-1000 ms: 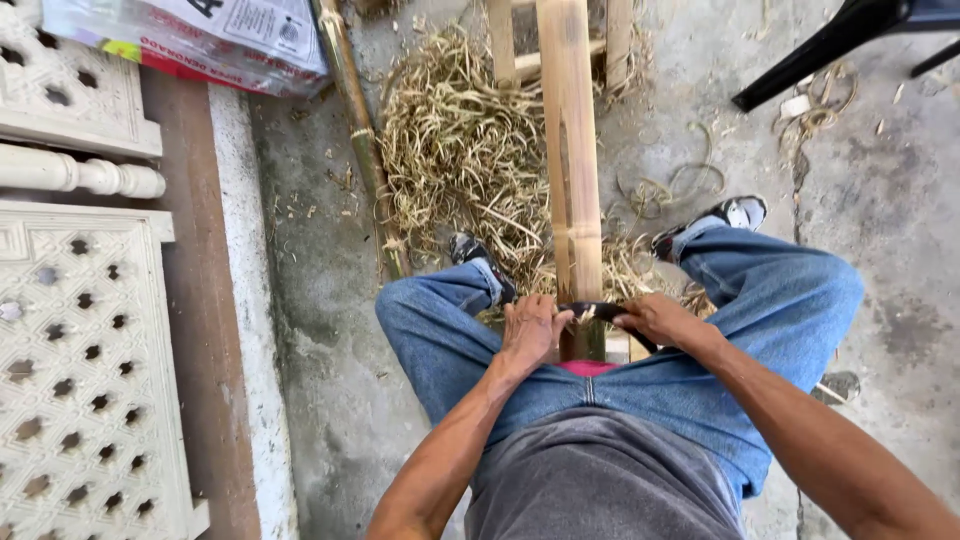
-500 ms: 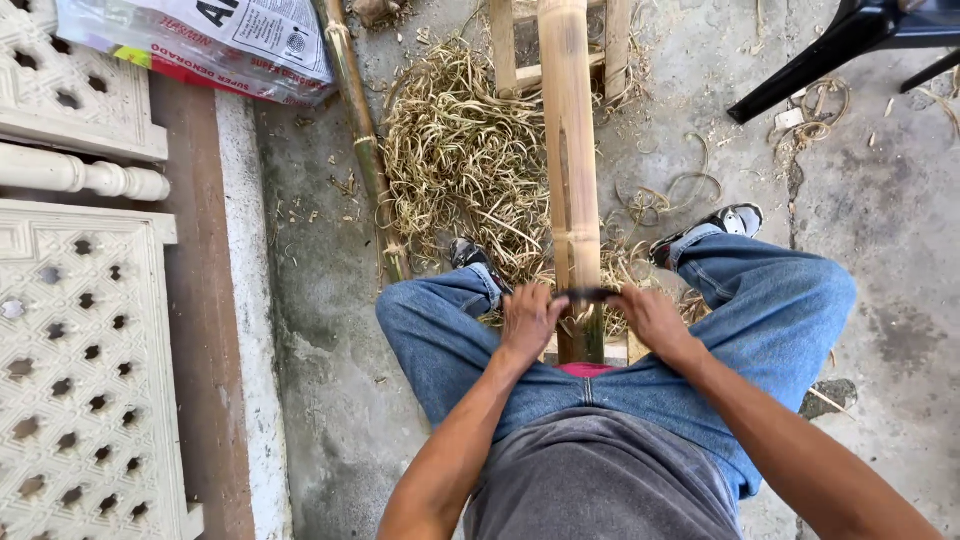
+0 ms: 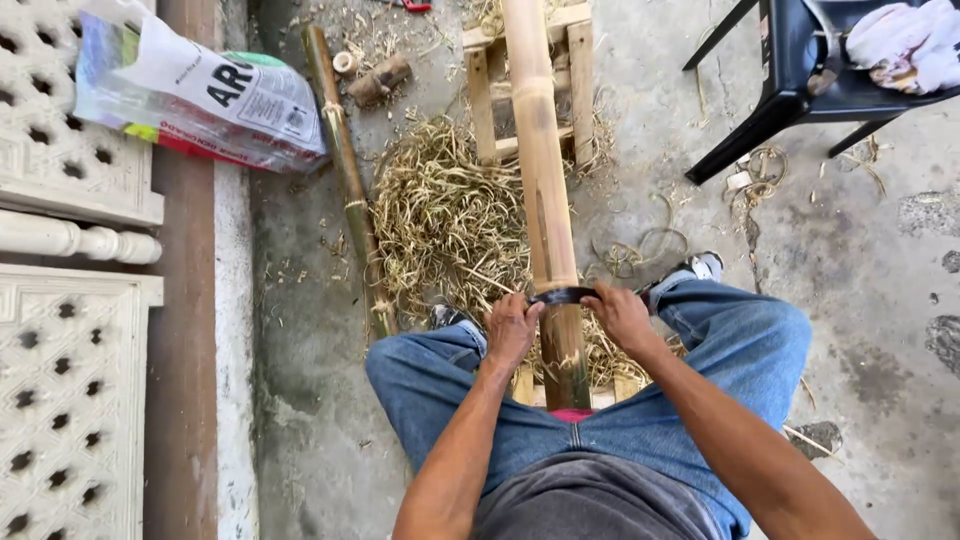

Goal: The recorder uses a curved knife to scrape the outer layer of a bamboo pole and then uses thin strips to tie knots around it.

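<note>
Two hands grip one dark curved blade [image 3: 563,295] that we press across the pole [image 3: 545,190]. Our left hand [image 3: 512,328] is closed in a fist on the blade's left end, fingers curled under and knuckles up. Our right hand [image 3: 620,315] is closed the same way on the right end, thumb lying toward the pole. The blade touches the pole's upper face just above our knees. The pole is pale bamboo, running from between our legs away over a wooden stand [image 3: 575,60]. A heap of shavings [image 3: 440,215] lies on the concrete left of the pole and under it. A thinner green stalk [image 3: 348,170] lies beside the heap, a printed bag [image 3: 200,95] farther left, and a dark chair [image 3: 800,70] stands to the far right.
</note>
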